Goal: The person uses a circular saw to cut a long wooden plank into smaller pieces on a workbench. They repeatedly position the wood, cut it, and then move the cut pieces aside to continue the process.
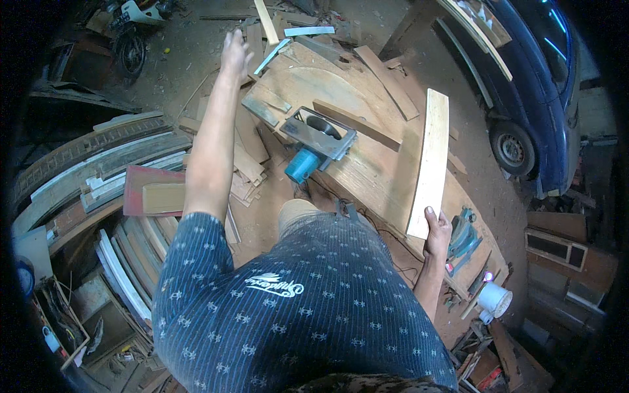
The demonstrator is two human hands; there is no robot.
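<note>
My right hand (438,232) grips the lower end of a long pale wooden board (430,157), thumb on its face. The board stands up at a slant over the right side of the workbench (373,171). My left arm reaches far forward, and my left hand (236,57) is off the bench's far left corner, fingers apart and slightly blurred, holding nothing I can see. Between the hands, a circular saw (303,164) with a blue motor lies upturned on the bench, its blade (324,126) showing through the base plate. A brown wooden strip (357,123) lies beside the blade.
A teal power tool (464,239) rests on the bench's right end near a white bucket (495,300). Stacked planks (111,164) fill the left. Offcuts (247,164) litter the floor. A blue car (540,98) stands at right, a motorcycle (131,52) at far left.
</note>
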